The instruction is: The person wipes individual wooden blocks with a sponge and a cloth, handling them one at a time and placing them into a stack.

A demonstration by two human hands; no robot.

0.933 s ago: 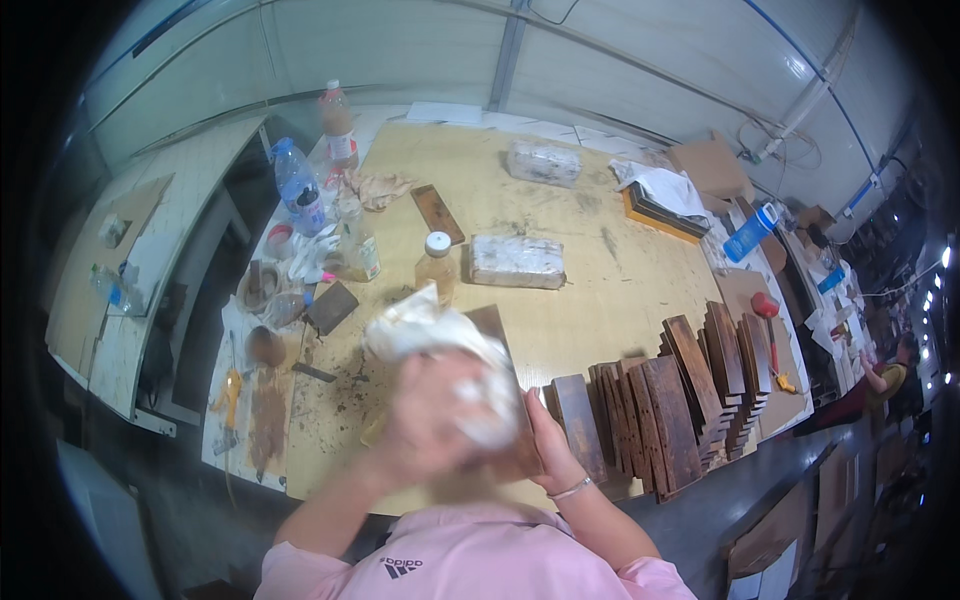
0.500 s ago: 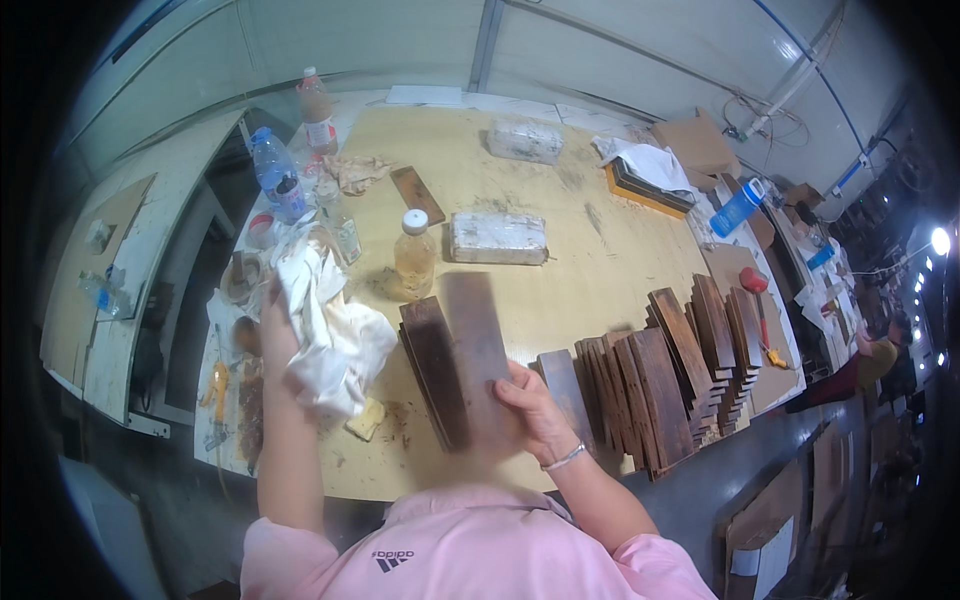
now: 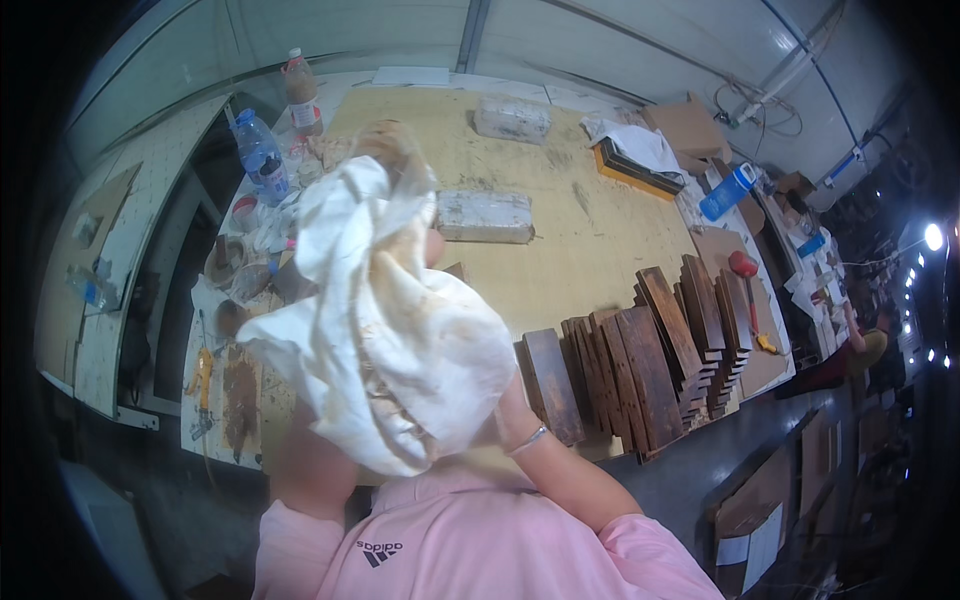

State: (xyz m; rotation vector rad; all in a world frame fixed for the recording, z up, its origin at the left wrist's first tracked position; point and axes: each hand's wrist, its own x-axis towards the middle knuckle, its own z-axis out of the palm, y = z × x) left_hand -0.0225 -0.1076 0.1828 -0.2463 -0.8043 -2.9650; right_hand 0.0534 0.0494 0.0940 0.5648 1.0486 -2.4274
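Note:
A crumpled white cloth (image 3: 390, 330) with brownish stains hangs high over the near part of the table. My left hand (image 3: 433, 248) is closed on it; just a bit of a finger shows past the cloth's right side. My right hand (image 3: 513, 412) is at the cloth's lower right edge, its fingers hidden behind the fabric, so its grip does not show. A small brown corner of a wooden board (image 3: 456, 271) peeks out beside the cloth. Right of my right hand, a dark board (image 3: 552, 388) leans by a row of stacked brown wooden boards (image 3: 645, 370).
Two whitish wrapped blocks (image 3: 487, 217) lie on the yellowish tabletop (image 3: 590, 270). Plastic bottles (image 3: 260, 155) stand at the far left. A blue bottle (image 3: 728, 192), a box with a white cloth (image 3: 636, 165) and a red-headed tool (image 3: 743, 264) are on the right.
My left hand has brought the cloth up and to the right, over the place where my right hand held a dark wooden board. That board is now mostly hidden.

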